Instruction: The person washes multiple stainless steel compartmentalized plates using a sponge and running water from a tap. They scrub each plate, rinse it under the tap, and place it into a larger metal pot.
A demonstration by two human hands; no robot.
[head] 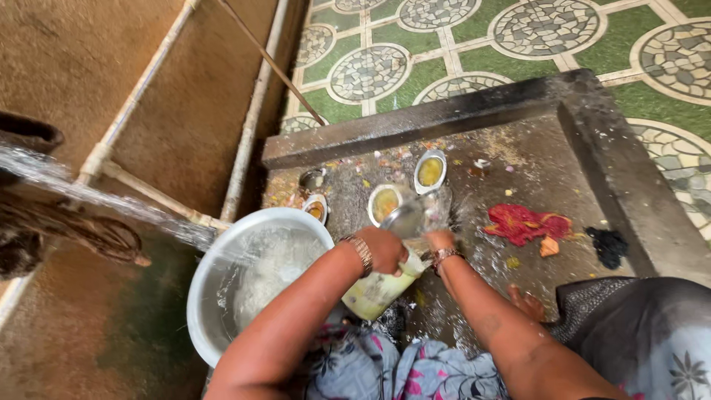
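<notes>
Left hand (385,250) grips pale bottle (374,290) over wet stone floor (518,163), beside steel basin (222,296) catching water. Right hand (438,241) closed around steel cup (404,220) just above bottle.

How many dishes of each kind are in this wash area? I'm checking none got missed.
Large metal basin: 1
Small metal bowls: 4
Pale yellow bottle, in both hands: 1
Total: 6
</notes>
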